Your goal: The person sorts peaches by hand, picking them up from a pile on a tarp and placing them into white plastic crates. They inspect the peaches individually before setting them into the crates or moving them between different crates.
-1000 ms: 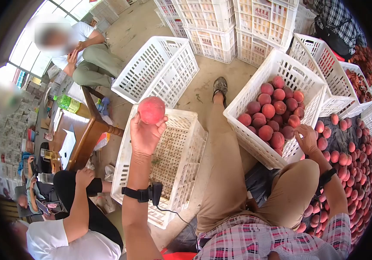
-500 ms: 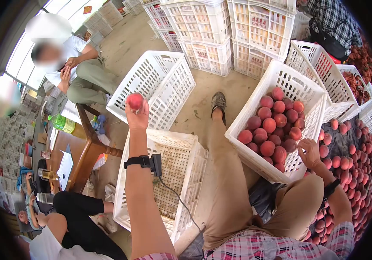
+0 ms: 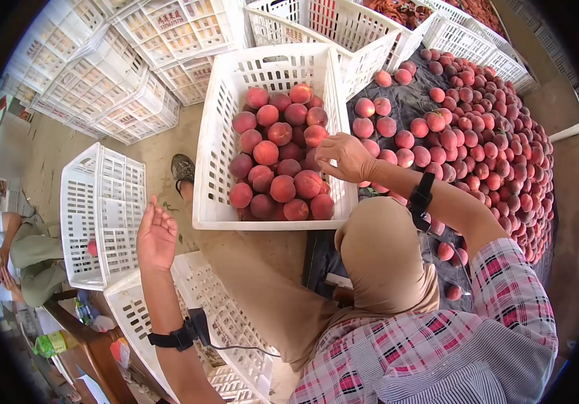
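Observation:
My left hand is raised palm up above the near white crate, fingers stretched out, holding nothing. Beyond it, one red peach lies in another white crate. My right hand hangs over the right side of a large white crate, fingers loosely curved and thumb apart. Its fingertips are close to a peach inside; whether they touch is hard to see. Several red peaches fill the lower part of this crate.
A big heap of peaches spreads over a dark sheet on my right. Stacked full crates stand at the back left. More white crates line the far side. A seated person and a wooden table are at the left.
My left hand has let go of its peach; a peach now lies in the crate beyond. The view has swung right, showing more of the heap. My right hand is now further over the crate's side.

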Action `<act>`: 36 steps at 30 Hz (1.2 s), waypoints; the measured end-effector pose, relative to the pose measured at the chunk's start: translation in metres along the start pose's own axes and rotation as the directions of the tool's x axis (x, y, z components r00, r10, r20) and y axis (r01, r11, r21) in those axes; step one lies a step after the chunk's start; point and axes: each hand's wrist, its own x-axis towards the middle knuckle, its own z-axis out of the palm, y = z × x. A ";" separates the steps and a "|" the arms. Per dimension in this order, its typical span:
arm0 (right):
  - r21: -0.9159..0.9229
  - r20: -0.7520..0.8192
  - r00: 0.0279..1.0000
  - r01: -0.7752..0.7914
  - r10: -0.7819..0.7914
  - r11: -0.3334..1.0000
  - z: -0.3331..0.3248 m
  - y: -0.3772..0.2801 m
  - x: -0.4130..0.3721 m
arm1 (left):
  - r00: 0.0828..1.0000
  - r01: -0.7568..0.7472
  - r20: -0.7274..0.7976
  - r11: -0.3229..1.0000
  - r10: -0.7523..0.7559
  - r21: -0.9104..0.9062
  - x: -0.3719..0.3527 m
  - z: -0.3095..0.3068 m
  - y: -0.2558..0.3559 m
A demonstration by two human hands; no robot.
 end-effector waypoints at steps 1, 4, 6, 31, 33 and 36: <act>0.012 -0.017 1.000 0.007 -0.007 1.000 0.001 0.001 -0.001 | 1.000 0.010 0.009 1.000 -0.010 0.010 0.001 0.020 -0.012; 0.051 -0.064 0.998 0.019 -0.015 0.999 -0.003 0.000 -0.001 | 0.993 0.085 0.085 0.996 -0.085 0.007 0.009 0.069 -0.036; 0.215 -0.051 0.995 -0.072 0.085 0.974 -0.010 -0.001 0.000 | 0.991 0.092 0.095 0.996 -0.090 -0.012 0.009 0.106 -0.047; 0.435 0.193 0.341 -0.870 0.920 0.231 0.038 0.092 -0.260 | 0.851 -0.504 0.512 0.093 -0.118 0.859 -0.033 0.161 -0.250; 0.433 0.172 0.335 -0.870 0.926 0.234 0.035 0.106 -0.261 | 0.842 -0.517 0.525 0.092 -0.123 0.851 -0.033 0.159 -0.250; 0.433 0.054 0.327 -0.859 0.943 0.273 0.031 0.128 -0.270 | 0.860 -0.493 0.492 0.028 -0.138 0.870 -0.036 0.162 -0.249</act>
